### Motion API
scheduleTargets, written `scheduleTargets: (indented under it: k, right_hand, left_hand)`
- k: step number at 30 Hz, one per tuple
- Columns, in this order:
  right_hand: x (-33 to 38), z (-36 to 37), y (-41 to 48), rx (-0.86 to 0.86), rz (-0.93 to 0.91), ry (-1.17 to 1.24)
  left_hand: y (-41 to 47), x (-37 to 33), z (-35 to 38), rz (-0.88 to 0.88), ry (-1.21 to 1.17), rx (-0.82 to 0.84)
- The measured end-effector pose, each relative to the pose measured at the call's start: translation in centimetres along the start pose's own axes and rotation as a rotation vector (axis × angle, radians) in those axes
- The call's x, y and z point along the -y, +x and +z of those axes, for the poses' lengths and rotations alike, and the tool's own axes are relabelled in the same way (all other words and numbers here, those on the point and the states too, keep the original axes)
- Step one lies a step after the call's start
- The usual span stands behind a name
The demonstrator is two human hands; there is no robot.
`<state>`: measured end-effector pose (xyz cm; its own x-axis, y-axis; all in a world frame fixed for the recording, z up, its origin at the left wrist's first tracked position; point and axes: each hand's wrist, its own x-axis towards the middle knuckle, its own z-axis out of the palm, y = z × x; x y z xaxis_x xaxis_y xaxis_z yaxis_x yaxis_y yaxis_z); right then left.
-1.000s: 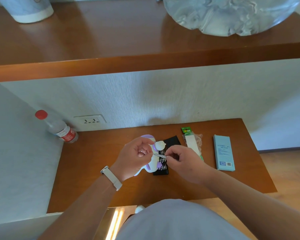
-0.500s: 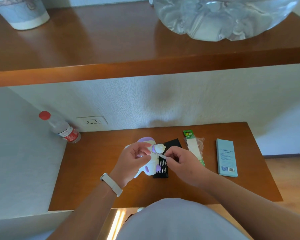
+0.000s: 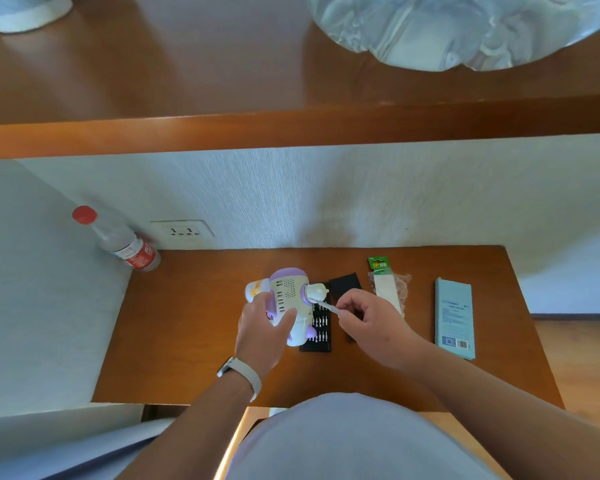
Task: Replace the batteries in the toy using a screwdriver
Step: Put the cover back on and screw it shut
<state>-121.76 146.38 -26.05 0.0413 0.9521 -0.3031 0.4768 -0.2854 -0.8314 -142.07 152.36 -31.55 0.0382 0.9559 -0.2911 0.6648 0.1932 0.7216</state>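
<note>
Nearest, pale cloth over the lap, with two bare forearms reaching out above the desk. On the left wrist, a white strap.

Grips the toy with the left hand: thumb laid across the lower front of the white body, other fingers curled round its left side and mostly hidden behind it. Holds it with the purple top pointing away and the grille side facing up, over the left edge of the bit case. Cannot tell if the toy's lower end touches the desk.

Pinches the screwdriver in the right hand, between the thumb and the curled fingers, handle end hidden inside the grip. Points the thin shaft up and to the left, tip at the toy's right side, on the purple ring just under the small white arm. Right fingertips apart from the toy, with only the shaft between them.

Behind the right hand, a black lid. To the right, a battery pack with a green top, then a pale blue box lying flat.

Farther, in the left back corner, a bottle with a red cap, beside a wall socket.

Above, a wooden shelf carrying a cup at the left and a clear plastic bag at the right.
</note>
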Motion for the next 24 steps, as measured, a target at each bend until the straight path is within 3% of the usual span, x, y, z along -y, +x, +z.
scheduleTargets:
  k: [5, 11, 24]
  right_hand:
    - [-0.6, -0.9, 0.1, 0.000, 0.009, -0.016]
    - [-2.4, -1.8, 0.5, 0.011, 0.020, -0.032]
    - [-3.8, -3.1, 1.8, 0.026, 0.031, -0.017]
  left_hand:
    - [0.3, -0.5, 1.4, 0.013, 0.054, -0.007]
    - [1.0, -0.6, 2.8, -0.059, -0.073, -0.030]
    - [1.2, -0.9, 3.3, -0.078, -0.105, -0.111]
